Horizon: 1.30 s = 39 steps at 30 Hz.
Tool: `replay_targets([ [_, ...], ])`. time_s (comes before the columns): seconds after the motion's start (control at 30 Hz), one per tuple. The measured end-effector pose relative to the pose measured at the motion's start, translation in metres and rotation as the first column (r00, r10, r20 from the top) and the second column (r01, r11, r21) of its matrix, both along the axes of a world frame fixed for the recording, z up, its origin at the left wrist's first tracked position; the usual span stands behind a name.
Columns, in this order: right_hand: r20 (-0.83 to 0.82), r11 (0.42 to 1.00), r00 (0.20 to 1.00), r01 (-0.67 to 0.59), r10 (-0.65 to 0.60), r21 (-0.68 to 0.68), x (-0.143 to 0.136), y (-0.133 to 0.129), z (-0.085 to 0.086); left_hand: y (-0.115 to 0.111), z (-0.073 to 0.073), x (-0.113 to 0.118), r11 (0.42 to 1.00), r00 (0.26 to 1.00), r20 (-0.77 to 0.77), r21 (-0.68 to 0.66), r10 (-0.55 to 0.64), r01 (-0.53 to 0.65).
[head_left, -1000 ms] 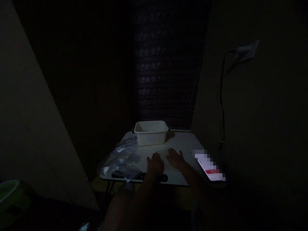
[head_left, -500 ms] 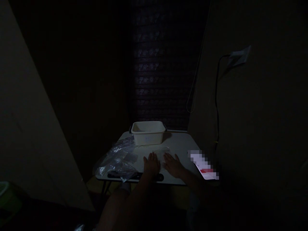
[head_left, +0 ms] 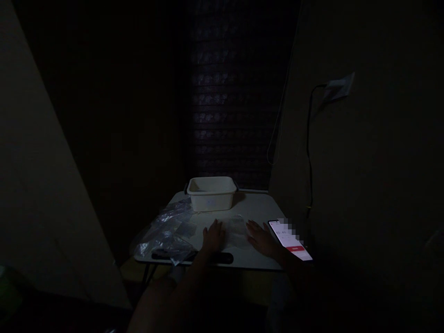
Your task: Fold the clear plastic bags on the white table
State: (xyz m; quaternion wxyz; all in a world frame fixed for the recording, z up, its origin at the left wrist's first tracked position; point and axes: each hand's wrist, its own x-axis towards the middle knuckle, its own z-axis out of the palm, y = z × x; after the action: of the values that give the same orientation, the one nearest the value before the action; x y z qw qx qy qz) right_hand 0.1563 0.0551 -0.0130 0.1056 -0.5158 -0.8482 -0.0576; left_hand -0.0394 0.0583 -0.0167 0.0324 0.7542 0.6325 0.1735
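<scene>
A clear plastic bag (head_left: 237, 231) lies flat on the small white table (head_left: 255, 208), between my two hands. My left hand (head_left: 213, 236) rests at the bag's left edge, fingers stretched out and nothing held. On the other side, my right hand (head_left: 260, 237) is flat with its fingers apart, close to the bag's right edge. Whether the fingertips touch the plastic is too dark to tell. Left of my left hand, a loose heap of clear plastic bags (head_left: 166, 231) spreads over the table's left side.
A white plastic tub (head_left: 212, 200) with dark handles stands at the back of the table. A lit phone (head_left: 289, 240) lies at the right edge. A dark slot (head_left: 222, 258) runs along the front edge. A cable (head_left: 308, 152) hangs down the right wall.
My hands have moved apart, the right one further right, and more of the flat bag between them shows. The view has shifted slightly.
</scene>
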Motion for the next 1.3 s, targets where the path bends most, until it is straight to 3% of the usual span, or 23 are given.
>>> replay_targets([
  [0.07, -0.030, 0.998, 0.998, -0.063, 0.063, 0.002, -0.003, -0.006, 0.008, 0.001, 0.001, -0.001, 1.000, 0.987, 0.160, 0.007, 0.006, -0.008],
  [0.17, -0.056, 0.985, 0.983, -0.171, 0.172, 0.034, -0.017, -0.018, 0.019, 0.004, 0.002, -0.003, 0.998, 0.893, 0.450, 0.046, 0.014, -0.038],
  [0.27, 0.001, 0.957, 0.959, -0.284, 0.285, 0.059, -0.034, -0.028, 0.025, 0.008, 0.007, -0.005, 0.996, 0.821, 0.570, 0.057, 0.026, -0.071],
  [0.43, 0.149, 0.951, 0.947, -0.298, 0.283, 0.088, -0.052, -0.031, 0.023, 0.008, 0.024, -0.013, 0.998, 0.812, 0.583, 0.061, -0.020, -0.018],
  [0.6, 0.176, 0.953, 0.948, -0.285, 0.264, 0.104, -0.055, -0.027, 0.024, -0.011, 0.038, -0.029, 0.950, 0.887, 0.356, 0.008, -0.293, 0.311],
  [0.7, 0.142, 0.964, 0.962, -0.247, 0.233, 0.094, -0.055, -0.023, 0.030, -0.022, 0.037, -0.039, 0.905, 0.890, 0.196, -0.027, -0.411, 0.424],
  [0.87, -0.020, 0.977, 0.978, -0.206, 0.207, 0.047, -0.055, -0.017, 0.042, -0.026, 0.033, -0.036, 0.915, 0.915, -0.005, -0.025, -0.403, 0.403],
  [0.97, -0.218, 0.980, 0.957, -0.197, 0.192, -0.003, -0.055, -0.014, 0.045, -0.018, 0.032, -0.028, 0.924, 0.924, -0.019, 0.025, -0.382, 0.382],
  [1.07, -0.486, 0.966, 0.859, -0.238, 0.160, -0.103, -0.048, -0.010, 0.040, -0.008, 0.031, -0.028, 0.944, 0.940, 0.088, 0.060, -0.329, 0.325],
  [1.13, -0.640, 0.940, 0.765, -0.268, 0.075, -0.211, -0.037, -0.007, 0.034, -0.003, 0.031, -0.033, 0.964, 0.943, 0.202, 0.049, -0.265, 0.261],
  [1.23, -0.713, 0.859, 0.699, -0.333, -0.053, -0.390, -0.016, -0.001, 0.023, 0.003, 0.032, -0.044, 0.983, 0.899, 0.400, 0.040, -0.180, 0.179],
  [1.3, -0.710, 0.855, 0.701, -0.324, -0.070, -0.404, -0.005, 0.004, 0.017, 0.006, 0.032, -0.049, 0.988, 0.865, 0.480, 0.038, -0.147, 0.147],
])
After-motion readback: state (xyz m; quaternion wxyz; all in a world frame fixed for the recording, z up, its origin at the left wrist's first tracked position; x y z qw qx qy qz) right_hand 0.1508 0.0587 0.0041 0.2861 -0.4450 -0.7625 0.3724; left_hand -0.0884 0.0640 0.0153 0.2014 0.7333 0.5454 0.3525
